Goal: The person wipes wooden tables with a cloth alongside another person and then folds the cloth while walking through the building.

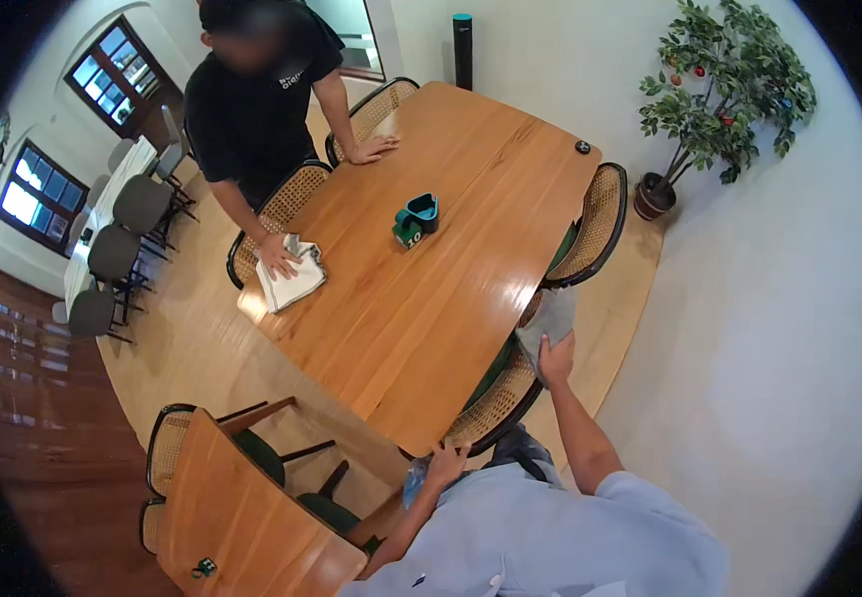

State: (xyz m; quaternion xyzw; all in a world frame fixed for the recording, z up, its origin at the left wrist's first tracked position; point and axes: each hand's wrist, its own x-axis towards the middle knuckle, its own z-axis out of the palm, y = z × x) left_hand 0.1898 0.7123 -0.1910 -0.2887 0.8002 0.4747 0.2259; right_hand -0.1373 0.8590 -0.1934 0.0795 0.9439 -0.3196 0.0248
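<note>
My right hand (pixel 556 359) is closed on a grey cloth (pixel 548 320), which hangs against the cane back of a chair (pixel 511 403) tucked at the table's near right side. My left hand (pixel 445 465) rests on the dark top rail of that chair, beside the table's near corner, with fingers curled over it. A bit of blue clear plastic (pixel 414 482) shows next to my left wrist. The wooden table (pixel 401 328) carries a teal holder (pixel 423 211) and a green number block (pixel 409 231) near its middle.
Across the table, another person (pixel 262 109) leans with one hand on a white cloth (pixel 294 282) and one flat on the wood. A second table (pixel 252 507) stands at lower left. A potted plant (pixel 656 195) and a black cylinder (pixel 463 55) stand by the wall.
</note>
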